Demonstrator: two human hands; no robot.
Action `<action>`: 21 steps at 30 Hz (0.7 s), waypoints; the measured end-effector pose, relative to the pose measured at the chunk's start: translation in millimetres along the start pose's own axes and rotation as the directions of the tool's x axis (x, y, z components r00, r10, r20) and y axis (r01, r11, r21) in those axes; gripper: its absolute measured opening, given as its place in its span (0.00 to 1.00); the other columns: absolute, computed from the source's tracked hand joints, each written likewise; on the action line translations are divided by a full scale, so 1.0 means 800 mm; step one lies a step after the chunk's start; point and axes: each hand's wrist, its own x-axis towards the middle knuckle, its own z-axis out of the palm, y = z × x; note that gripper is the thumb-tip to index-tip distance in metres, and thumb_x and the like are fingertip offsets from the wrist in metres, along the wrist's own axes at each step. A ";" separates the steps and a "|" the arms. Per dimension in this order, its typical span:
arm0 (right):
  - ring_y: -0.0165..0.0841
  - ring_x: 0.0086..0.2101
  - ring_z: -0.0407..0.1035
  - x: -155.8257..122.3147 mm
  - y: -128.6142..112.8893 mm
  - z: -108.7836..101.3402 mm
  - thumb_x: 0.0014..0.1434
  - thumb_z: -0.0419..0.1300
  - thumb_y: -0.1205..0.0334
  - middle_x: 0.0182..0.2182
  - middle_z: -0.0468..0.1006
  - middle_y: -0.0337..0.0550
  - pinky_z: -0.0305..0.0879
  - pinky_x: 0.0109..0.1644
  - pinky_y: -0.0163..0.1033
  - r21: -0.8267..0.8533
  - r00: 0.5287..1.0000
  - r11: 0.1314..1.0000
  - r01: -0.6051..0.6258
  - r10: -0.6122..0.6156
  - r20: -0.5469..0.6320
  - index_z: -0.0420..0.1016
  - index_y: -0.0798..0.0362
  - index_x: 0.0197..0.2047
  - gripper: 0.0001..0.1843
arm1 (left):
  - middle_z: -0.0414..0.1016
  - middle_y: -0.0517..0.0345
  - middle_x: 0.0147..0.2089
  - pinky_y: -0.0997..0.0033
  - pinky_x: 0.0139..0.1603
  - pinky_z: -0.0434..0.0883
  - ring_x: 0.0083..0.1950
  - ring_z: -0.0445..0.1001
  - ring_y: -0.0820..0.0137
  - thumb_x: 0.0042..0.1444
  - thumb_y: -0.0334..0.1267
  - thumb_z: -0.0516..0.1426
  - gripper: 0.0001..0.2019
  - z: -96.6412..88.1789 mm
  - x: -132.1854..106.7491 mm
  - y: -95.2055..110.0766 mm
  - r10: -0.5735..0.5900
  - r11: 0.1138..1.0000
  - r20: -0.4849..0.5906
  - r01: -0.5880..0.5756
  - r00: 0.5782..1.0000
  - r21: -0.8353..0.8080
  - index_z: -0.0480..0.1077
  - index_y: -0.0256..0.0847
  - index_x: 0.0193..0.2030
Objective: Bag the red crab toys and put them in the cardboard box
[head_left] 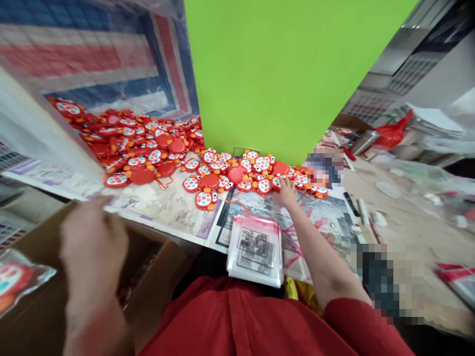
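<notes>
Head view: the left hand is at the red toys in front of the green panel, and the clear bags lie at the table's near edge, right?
Wrong hand: the head view shows the right hand at the red toys in front of the green panel. The clear bags lie where you said.

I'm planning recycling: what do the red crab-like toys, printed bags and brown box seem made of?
Red crab-like toys: probably hard plastic, glossy, from their highlights. Printed bags: probably plastic film, shiny, see-through. Brown box: likely cardboard, matte; stiff, shineless walls.
</notes>
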 end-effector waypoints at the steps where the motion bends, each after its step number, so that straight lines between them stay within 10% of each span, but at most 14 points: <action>1: 0.59 0.62 0.52 -0.003 -0.001 0.005 0.51 0.63 0.61 0.64 0.59 0.59 0.49 0.61 0.63 -0.027 1.000 0.999 -0.018 0.018 -0.010 0.63 0.52 0.64 0.36 | 0.70 0.47 0.61 0.49 0.64 0.64 0.62 0.67 0.54 0.62 0.36 0.48 0.19 0.019 -0.005 0.022 0.080 0.996 0.070 -0.077 0.994 -0.047 0.64 0.37 0.59; 3: 0.56 0.58 0.57 -0.015 0.001 0.010 0.52 0.63 0.60 0.60 0.64 0.59 0.50 0.61 0.61 -0.045 0.998 0.999 -0.022 0.019 -0.055 0.68 0.52 0.58 0.29 | 0.75 0.48 0.55 0.57 0.61 0.67 0.57 0.71 0.60 0.63 0.33 0.47 0.15 0.064 -0.020 0.073 0.357 0.921 0.244 -0.297 0.902 -0.252 0.68 0.37 0.53; 5: 0.53 0.54 0.61 -0.031 0.006 0.011 0.52 0.62 0.61 0.54 0.69 0.59 0.55 0.58 0.56 0.003 0.996 0.999 0.054 -0.054 -0.076 0.70 0.54 0.53 0.24 | 0.76 0.52 0.51 0.63 0.58 0.69 0.54 0.72 0.64 0.65 0.31 0.47 0.14 0.109 -0.042 0.124 0.613 0.773 0.364 -0.437 0.701 -0.460 0.70 0.40 0.51; 8: 0.48 0.48 0.66 -0.060 0.017 0.000 0.53 0.59 0.61 0.48 0.73 0.57 0.63 0.52 0.50 0.230 0.985 0.959 0.167 -0.154 -0.072 0.68 0.55 0.52 0.22 | 0.76 0.51 0.50 0.61 0.57 0.69 0.53 0.71 0.62 0.65 0.31 0.48 0.12 0.163 -0.077 0.185 0.763 0.641 0.402 -0.514 0.506 -0.570 0.71 0.39 0.49; 13: 0.41 0.42 0.69 -0.118 0.025 -0.039 0.56 0.60 0.52 0.43 0.75 0.48 0.66 0.50 0.48 0.626 0.993 0.777 0.062 0.014 -0.115 0.68 0.54 0.51 0.23 | 0.72 0.43 0.52 0.55 0.52 0.69 0.55 0.69 0.55 0.63 0.33 0.52 0.13 0.214 -0.102 0.231 0.710 0.704 0.485 -0.528 0.511 -0.474 0.69 0.36 0.53; 21: 0.38 0.43 0.70 -0.188 0.019 -0.100 0.53 0.68 0.53 0.44 0.76 0.44 0.67 0.51 0.45 0.889 0.992 0.440 -0.126 0.064 0.109 0.71 0.49 0.49 0.22 | 0.71 0.44 0.50 0.55 0.51 0.65 0.52 0.68 0.54 0.65 0.37 0.51 0.13 0.236 -0.111 0.237 0.685 0.720 0.494 -0.598 0.535 -0.352 0.70 0.38 0.53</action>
